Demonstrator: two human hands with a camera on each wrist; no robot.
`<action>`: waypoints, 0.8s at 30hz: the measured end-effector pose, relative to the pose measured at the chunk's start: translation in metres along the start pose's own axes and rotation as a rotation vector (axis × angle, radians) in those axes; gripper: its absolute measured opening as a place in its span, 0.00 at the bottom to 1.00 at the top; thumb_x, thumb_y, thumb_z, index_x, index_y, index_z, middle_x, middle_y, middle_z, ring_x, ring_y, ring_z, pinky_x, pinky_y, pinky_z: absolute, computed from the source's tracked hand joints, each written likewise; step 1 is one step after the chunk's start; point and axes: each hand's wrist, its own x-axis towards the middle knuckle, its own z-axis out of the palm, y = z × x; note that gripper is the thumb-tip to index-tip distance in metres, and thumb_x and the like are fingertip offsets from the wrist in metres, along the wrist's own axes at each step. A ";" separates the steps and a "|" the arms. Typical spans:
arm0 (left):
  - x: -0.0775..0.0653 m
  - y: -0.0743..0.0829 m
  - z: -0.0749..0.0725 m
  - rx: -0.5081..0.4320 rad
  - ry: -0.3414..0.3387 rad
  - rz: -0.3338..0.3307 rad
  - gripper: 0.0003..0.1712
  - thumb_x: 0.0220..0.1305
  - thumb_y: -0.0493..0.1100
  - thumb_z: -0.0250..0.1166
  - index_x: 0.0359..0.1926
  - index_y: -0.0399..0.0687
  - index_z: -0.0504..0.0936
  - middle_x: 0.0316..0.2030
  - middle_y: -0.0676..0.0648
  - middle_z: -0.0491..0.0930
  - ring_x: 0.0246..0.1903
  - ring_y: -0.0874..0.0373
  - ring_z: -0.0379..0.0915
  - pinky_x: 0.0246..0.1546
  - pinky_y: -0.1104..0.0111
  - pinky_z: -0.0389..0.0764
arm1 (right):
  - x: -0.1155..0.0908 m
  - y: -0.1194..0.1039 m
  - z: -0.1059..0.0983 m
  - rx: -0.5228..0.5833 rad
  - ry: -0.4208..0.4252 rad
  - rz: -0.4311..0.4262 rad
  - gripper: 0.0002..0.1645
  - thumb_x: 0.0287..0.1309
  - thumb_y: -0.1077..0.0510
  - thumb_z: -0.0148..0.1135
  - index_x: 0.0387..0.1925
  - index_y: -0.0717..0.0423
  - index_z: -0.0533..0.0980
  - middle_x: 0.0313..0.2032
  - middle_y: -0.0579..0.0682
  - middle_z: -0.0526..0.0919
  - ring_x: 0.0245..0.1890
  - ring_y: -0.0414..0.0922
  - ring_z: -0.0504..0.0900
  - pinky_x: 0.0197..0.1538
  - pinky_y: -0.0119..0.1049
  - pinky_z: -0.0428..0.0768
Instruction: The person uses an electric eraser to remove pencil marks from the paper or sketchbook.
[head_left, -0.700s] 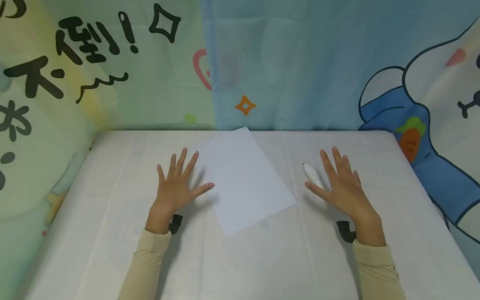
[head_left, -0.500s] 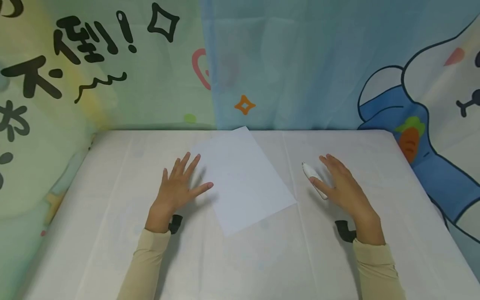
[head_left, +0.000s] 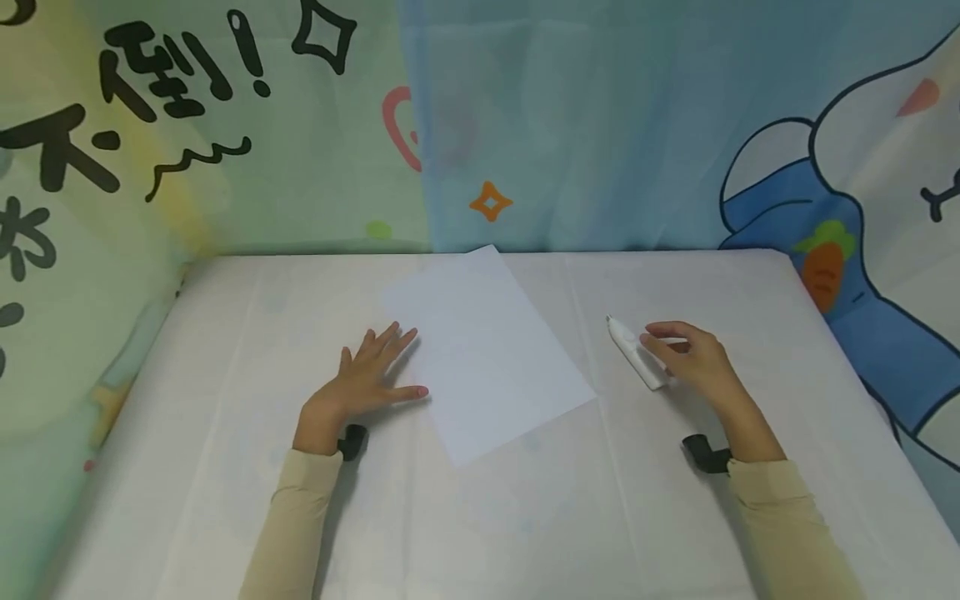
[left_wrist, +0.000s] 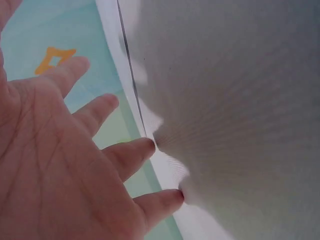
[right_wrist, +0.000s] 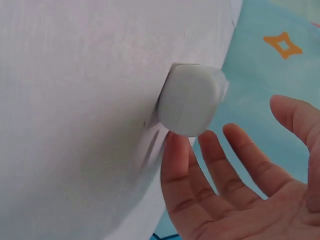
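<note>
A plain white sheet of paper (head_left: 495,358) lies turned at an angle on the white tabletop. To its left, my left hand (head_left: 360,379) has its fingers spread, the thumb tip right at the paper's edge. Two of its fingertips (left_wrist: 167,197) meet the white surface in the left wrist view. Right of the paper lies a slim white tool (head_left: 633,354) with a tapered tip, its exact kind unclear. Beside its wide end is my right hand (head_left: 693,358), fingers bent. In the right wrist view the fingertips reach the tool's rounded end (right_wrist: 190,100), while the thumb stands apart.
The white-covered table (head_left: 525,533) ends at a printed cloth backdrop (head_left: 600,125) with lettering and a cartoon animal. Black wrist pieces (head_left: 705,454) jut out beside both cuffs.
My left hand lowers and turns toward the paper. My right hand turns sideways with its fingers bending, moving in toward the white tool's wide end. The head view shifts slightly.
</note>
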 end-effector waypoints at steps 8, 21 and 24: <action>0.001 0.009 0.003 0.083 -0.031 -0.011 0.53 0.58 0.64 0.66 0.77 0.54 0.51 0.77 0.41 0.42 0.74 0.34 0.23 0.63 0.31 0.26 | 0.010 -0.001 -0.004 0.028 -0.064 0.027 0.38 0.71 0.42 0.49 0.64 0.73 0.64 0.61 0.73 0.67 0.57 0.63 0.72 0.36 0.26 0.78; 0.002 0.010 0.009 0.183 -0.044 -0.017 0.52 0.59 0.61 0.67 0.77 0.50 0.52 0.77 0.39 0.40 0.73 0.31 0.22 0.61 0.28 0.28 | 0.020 -0.002 0.005 -0.040 -0.039 0.076 0.36 0.70 0.44 0.52 0.59 0.74 0.69 0.53 0.72 0.73 0.46 0.56 0.75 0.34 0.30 0.75; 0.002 0.012 0.009 0.176 -0.045 -0.017 0.52 0.59 0.60 0.67 0.77 0.50 0.52 0.77 0.39 0.40 0.73 0.31 0.22 0.61 0.28 0.27 | 0.022 0.000 0.006 -0.067 -0.022 0.051 0.34 0.69 0.45 0.54 0.57 0.75 0.71 0.52 0.72 0.73 0.45 0.58 0.76 0.34 0.33 0.75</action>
